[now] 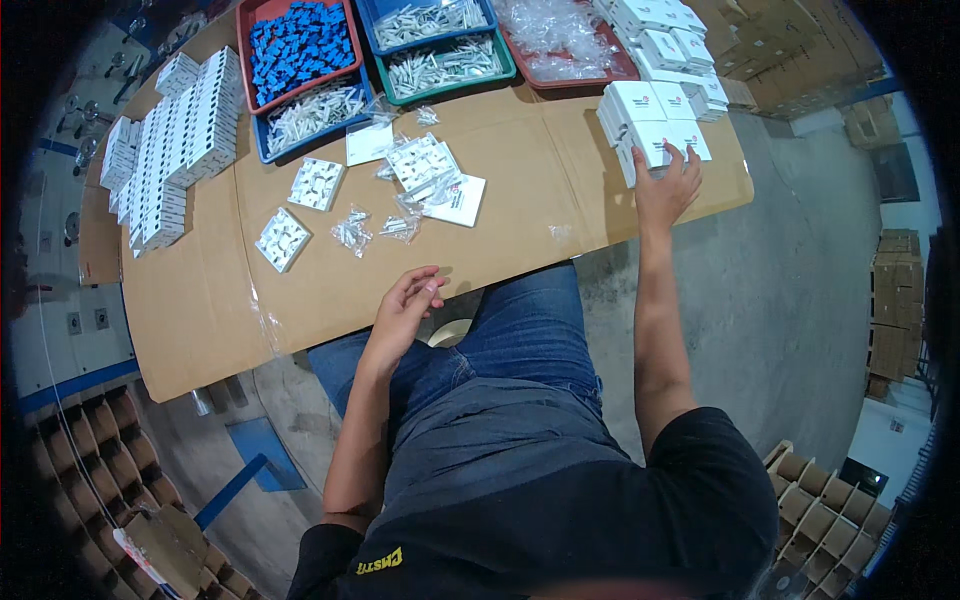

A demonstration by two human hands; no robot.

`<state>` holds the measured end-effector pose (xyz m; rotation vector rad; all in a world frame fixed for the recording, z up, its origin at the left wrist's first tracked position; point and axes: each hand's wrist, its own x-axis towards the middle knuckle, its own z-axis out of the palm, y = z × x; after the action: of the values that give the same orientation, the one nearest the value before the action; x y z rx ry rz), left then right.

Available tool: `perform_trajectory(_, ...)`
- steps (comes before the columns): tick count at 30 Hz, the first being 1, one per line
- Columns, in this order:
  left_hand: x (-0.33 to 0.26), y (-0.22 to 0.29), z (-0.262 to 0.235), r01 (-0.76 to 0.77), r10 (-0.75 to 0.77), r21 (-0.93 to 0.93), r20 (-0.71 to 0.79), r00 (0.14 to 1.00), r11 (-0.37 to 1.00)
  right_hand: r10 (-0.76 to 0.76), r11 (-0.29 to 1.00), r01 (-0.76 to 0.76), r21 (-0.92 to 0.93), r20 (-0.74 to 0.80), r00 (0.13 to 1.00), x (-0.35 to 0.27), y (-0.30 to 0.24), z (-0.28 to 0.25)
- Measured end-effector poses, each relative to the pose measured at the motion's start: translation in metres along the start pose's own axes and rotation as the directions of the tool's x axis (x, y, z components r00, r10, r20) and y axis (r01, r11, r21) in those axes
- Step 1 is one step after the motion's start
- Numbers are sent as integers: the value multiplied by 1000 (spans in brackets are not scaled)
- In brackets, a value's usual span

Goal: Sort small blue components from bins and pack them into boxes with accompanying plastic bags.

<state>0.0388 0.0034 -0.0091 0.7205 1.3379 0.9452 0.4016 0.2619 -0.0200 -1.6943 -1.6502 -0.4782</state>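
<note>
My right hand (668, 188) reaches out to the right side of the cardboard-covered table (330, 280), fingers spread on a stack of small white boxes (650, 125). My left hand (408, 305) rests loosely curled at the table's near edge, holding nothing. In front of it lie two white square plates (283, 239) (317, 183), small clear bags of parts (352, 230), and a flat white box (455, 200) with more plates and bags (422, 160) beside it.
Rows of white boxes (165, 160) line the left. At the back stand a red tray of blue parts (297, 45), blue and green trays of white parts (440, 45), and a red tray of clear bags (560, 40). Cardboard dividers (90, 470) lie on the floor.
</note>
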Motion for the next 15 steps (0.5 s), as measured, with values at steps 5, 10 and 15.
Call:
perform_trajectory(5, -7, 2, -5, -80, 79, -19, -64, 995, 997, -18, 1000, 19, -17, 39, 999, 0, -13, -4)
perform_trajectory(10, 3, -1, -53, -194, 212, 87, -306, 928, 977, -64, 941, 42, 334, 54, 997, -12, -51, -24)
perform_trajectory(15, 3, -9, -151, -13, 526, 585, -717, 457, 811, -443, 660, 70, 748, 312, 840, -67, -167, -26)
